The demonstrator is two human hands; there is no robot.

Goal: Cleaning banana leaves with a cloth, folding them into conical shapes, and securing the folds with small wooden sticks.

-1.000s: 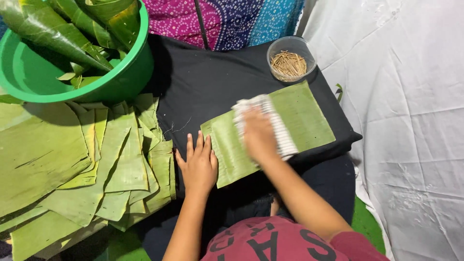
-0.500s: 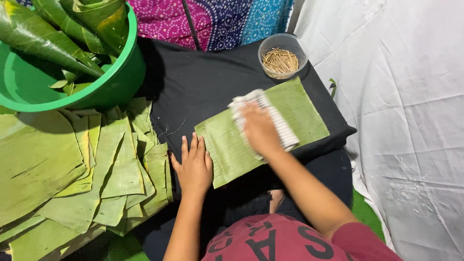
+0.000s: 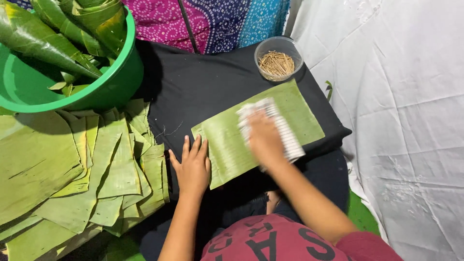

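Change: the right hand [image 3: 263, 140] and its striped white cloth [image 3: 278, 126] sit at much the same spot on the leaf as half a second ago, blurred with motion; the wiping looks to be mid-stroke, not finished.
White sheet [image 3: 406, 111]: it covers the whole right side of the view.
Cut leaf stack [image 3: 82, 169]: loose green pieces lie overlapped at the left, off the black pad.
Green basin [image 3: 104, 87]: at upper left, holding rolled and folded leaves.
Black pad [image 3: 212, 82]: the dark work surface under the leaf being cleaned.
Banana leaf piece [image 3: 227, 140]: a flat, roughly rectangular strip, laid slantwise on the pad, pale matte green with fine ribs, its right end near the bowl.
Right hand: palm down on the cloth, fingers pressing it flat to the leaf.
Left hand [image 3: 192, 164]: open, fingers spread, pinning the leaf's left edge.
Clear bowl [image 3: 279, 58]: small, filled with thin wooden picks, just beyond the leaf's far corner.
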